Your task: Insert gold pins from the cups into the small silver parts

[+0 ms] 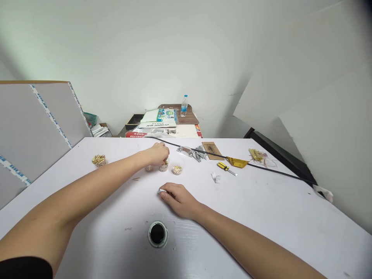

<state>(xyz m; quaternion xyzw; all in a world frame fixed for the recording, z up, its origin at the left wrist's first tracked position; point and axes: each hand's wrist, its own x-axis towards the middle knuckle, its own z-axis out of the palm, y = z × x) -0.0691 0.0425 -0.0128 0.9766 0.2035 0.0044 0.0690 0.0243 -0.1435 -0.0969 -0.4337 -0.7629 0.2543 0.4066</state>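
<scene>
My left hand [158, 153] reaches over a small round container of brass-coloured pieces [163, 167], its fingertips at the rim and bent downward; what they pinch, if anything, is hidden. Beside it stand a similar container on the right [177, 169] and a partly covered one on the left [148, 168]. Nearer to me, my right hand [177, 198] rests on the white table, thumb and forefinger closed on a small silvery-white object [161, 191]. A pile of brass-coloured pieces [99, 160] lies at the left, and two thin pieces [135, 179] lie below my left forearm.
A round dark-centred fixture [157, 234] sits at the front. On the right are a yellow-black screwdriver [226, 168], a paper scrap [215, 178], brown card [213, 150] and a black cable [273, 170]. A water bottle [184, 106] stands behind the table.
</scene>
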